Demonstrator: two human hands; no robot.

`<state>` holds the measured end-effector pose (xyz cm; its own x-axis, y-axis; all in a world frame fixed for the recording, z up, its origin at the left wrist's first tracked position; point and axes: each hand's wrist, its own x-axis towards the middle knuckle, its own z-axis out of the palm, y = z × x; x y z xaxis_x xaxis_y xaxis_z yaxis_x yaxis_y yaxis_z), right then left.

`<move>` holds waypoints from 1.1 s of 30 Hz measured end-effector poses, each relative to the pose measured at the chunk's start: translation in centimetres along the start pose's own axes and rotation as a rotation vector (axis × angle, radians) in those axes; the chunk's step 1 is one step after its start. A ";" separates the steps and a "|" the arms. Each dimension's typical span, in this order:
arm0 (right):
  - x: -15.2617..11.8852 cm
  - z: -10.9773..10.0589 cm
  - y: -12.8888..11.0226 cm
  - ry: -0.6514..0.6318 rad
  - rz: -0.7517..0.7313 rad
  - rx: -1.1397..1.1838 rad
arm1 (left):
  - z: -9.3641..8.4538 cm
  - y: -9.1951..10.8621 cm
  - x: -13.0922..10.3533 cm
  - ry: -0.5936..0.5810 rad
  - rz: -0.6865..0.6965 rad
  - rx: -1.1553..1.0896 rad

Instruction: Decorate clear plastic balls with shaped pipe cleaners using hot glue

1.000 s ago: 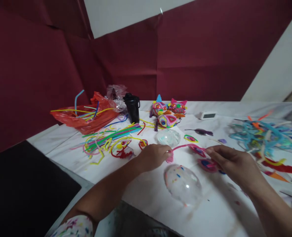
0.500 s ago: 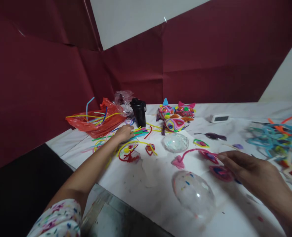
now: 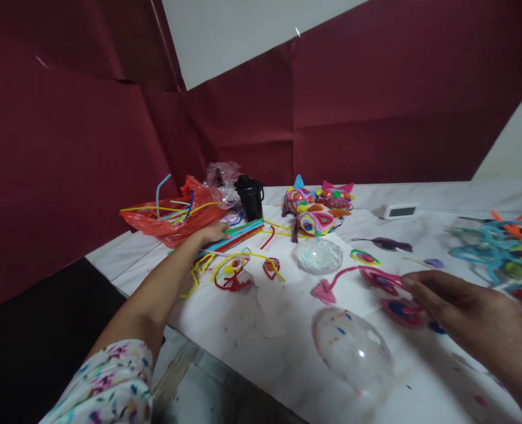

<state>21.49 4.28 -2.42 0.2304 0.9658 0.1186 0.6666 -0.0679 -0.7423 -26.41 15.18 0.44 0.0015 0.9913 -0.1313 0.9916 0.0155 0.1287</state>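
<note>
In the head view, the left hand (image 3: 216,232) reaches far across the white surface (image 3: 287,377) and lies at the near end of a bundle of coloured fuzzy sticks (image 3: 242,234); its fingers are bent and partly hidden, so I cannot tell whether it grips any. The bundle lies in front of a black bottle (image 3: 249,200), near a red plastic bag (image 3: 155,227).

The right hand (image 3: 472,309) pinches thumb and forefinger together on one end of a pink stem (image 3: 353,269). The stem arches leftward to a pink tuft (image 3: 325,292) at its other end. A pink-edged eye shape (image 3: 381,281) is just beneath the stem, with a round pink-and-blue piece (image 3: 399,312) nearer the wearer. A clear dome (image 3: 353,353) sits below the tuft; another clear dome (image 3: 318,257) lies beyond it.
</note>
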 end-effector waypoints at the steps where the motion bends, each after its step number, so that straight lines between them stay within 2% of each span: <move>1: 0.0 0.0 0.0 0.002 0.000 -0.002 | -0.1 -0.3 0.1 -0.004 0.009 -0.024; 7: -0.1 0.1 -0.6 -0.006 0.020 -0.010 | 0.3 -1.1 1.0 -0.007 0.041 -0.106; 12: -0.1 0.1 -0.8 -0.032 0.049 -0.036 | 0.8 -1.1 1.6 0.046 0.089 -0.112; 17: 0.0 0.0 -1.0 -0.048 0.057 -0.057 | 1.7 -0.2 1.1 0.126 0.197 -0.077; 23: 0.1 0.2 -0.7 0.007 0.032 -0.095 | 2.8 0.8 0.5 0.170 0.339 0.001; 33: -0.1 0.2 -0.7 0.078 -0.102 -0.109 | 4.1 0.9 -0.7 0.214 0.345 0.102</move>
<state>20.88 4.27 -2.03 0.2094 0.9469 0.2439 0.7612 -0.0014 -0.6485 -24.97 14.01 -3.33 0.3190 0.9412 0.1115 0.9455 -0.3241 0.0302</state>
